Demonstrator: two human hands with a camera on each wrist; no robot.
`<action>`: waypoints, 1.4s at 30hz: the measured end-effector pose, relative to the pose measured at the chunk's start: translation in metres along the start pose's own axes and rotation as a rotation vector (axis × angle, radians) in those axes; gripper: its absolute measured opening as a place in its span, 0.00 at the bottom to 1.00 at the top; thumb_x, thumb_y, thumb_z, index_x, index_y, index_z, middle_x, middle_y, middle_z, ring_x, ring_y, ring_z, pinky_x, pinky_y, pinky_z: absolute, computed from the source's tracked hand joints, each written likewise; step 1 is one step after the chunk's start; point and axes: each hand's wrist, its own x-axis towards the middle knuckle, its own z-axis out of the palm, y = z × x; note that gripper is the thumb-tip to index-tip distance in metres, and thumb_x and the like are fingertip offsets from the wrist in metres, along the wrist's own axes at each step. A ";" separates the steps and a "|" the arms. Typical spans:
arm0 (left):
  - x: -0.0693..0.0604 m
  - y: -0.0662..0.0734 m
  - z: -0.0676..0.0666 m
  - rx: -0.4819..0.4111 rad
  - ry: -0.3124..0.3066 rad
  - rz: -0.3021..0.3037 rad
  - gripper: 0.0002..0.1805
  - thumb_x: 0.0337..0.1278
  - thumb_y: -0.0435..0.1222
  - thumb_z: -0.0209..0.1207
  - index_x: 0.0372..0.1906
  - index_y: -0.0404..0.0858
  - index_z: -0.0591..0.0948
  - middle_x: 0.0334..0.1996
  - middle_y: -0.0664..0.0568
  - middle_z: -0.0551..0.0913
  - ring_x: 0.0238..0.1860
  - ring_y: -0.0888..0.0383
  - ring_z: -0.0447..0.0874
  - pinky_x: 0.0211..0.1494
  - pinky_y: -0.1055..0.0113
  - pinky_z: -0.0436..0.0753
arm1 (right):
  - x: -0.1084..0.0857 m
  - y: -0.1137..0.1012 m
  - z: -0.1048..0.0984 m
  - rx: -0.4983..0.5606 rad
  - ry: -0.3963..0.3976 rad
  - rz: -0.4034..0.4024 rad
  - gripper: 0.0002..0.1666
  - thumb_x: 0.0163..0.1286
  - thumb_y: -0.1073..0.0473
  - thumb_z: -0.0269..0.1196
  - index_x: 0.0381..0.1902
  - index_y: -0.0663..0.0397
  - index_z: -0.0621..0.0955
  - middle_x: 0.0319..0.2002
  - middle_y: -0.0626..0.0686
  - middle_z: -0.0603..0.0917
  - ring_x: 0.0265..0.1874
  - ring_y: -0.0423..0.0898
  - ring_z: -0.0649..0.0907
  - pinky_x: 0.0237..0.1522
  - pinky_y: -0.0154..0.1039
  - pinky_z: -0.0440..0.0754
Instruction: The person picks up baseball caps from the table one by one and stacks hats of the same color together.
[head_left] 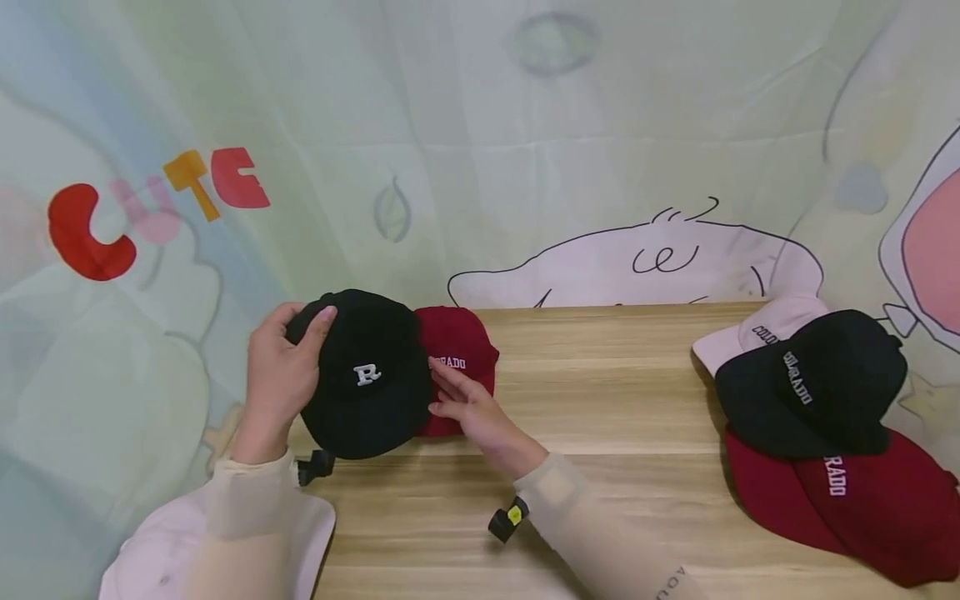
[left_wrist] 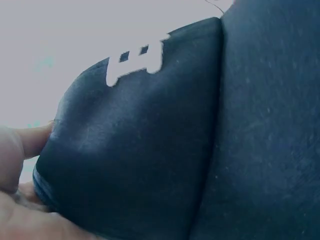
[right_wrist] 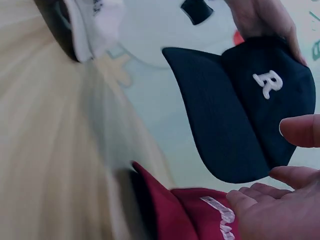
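Observation:
A black cap with a white letter R is held up at the left of the table in the head view. My left hand grips its crown edge, the thumb over the front. Dark cloth of this cap fills most of the left wrist view, with the fingers at the left. Behind it sits a dark red cap with white lettering, partly covered. My right hand reaches in front of the red cap, fingers extended beside the black cap's edge; whether they touch either cap I cannot tell.
On the right, another black cap overlaps a pale pink cap and a dark red cap. A pale cap lies at the lower left, partly behind my left sleeve. The wooden table meets a printed curtain.

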 end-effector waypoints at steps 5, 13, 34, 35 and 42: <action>-0.005 0.010 0.012 -0.035 -0.067 0.033 0.22 0.71 0.52 0.61 0.46 0.35 0.80 0.30 0.54 0.79 0.30 0.62 0.79 0.34 0.75 0.78 | -0.001 -0.011 -0.017 -0.042 0.039 -0.035 0.37 0.78 0.63 0.56 0.81 0.45 0.63 0.81 0.50 0.62 0.82 0.51 0.60 0.81 0.49 0.59; -0.010 0.022 0.038 -0.134 -0.157 0.084 0.21 0.69 0.49 0.65 0.48 0.34 0.80 0.33 0.53 0.81 0.34 0.61 0.81 0.37 0.75 0.80 | -0.004 -0.026 -0.042 -0.095 0.107 -0.095 0.37 0.81 0.54 0.57 0.82 0.39 0.60 0.82 0.50 0.60 0.82 0.51 0.59 0.81 0.52 0.58; -0.010 0.048 0.113 -0.446 -0.317 0.054 0.20 0.60 0.45 0.73 0.47 0.37 0.81 0.38 0.52 0.85 0.33 0.60 0.87 0.38 0.69 0.87 | -0.040 -0.037 -0.095 -0.259 0.300 -0.102 0.42 0.77 0.51 0.63 0.83 0.33 0.59 0.79 0.51 0.62 0.67 0.55 0.79 0.68 0.53 0.78; -0.009 0.048 0.117 -0.451 -0.320 0.060 0.20 0.60 0.44 0.73 0.47 0.37 0.81 0.38 0.51 0.85 0.33 0.60 0.87 0.39 0.69 0.87 | -0.042 -0.037 -0.097 -0.265 0.310 -0.099 0.42 0.77 0.51 0.63 0.83 0.34 0.59 0.79 0.51 0.62 0.67 0.56 0.79 0.68 0.53 0.78; -0.003 0.053 0.143 -0.473 -0.357 0.084 0.19 0.62 0.43 0.71 0.50 0.37 0.81 0.41 0.47 0.85 0.35 0.58 0.86 0.40 0.70 0.86 | -0.052 -0.038 -0.111 -0.304 0.381 -0.072 0.44 0.77 0.48 0.64 0.83 0.38 0.58 0.81 0.52 0.58 0.67 0.58 0.78 0.69 0.56 0.77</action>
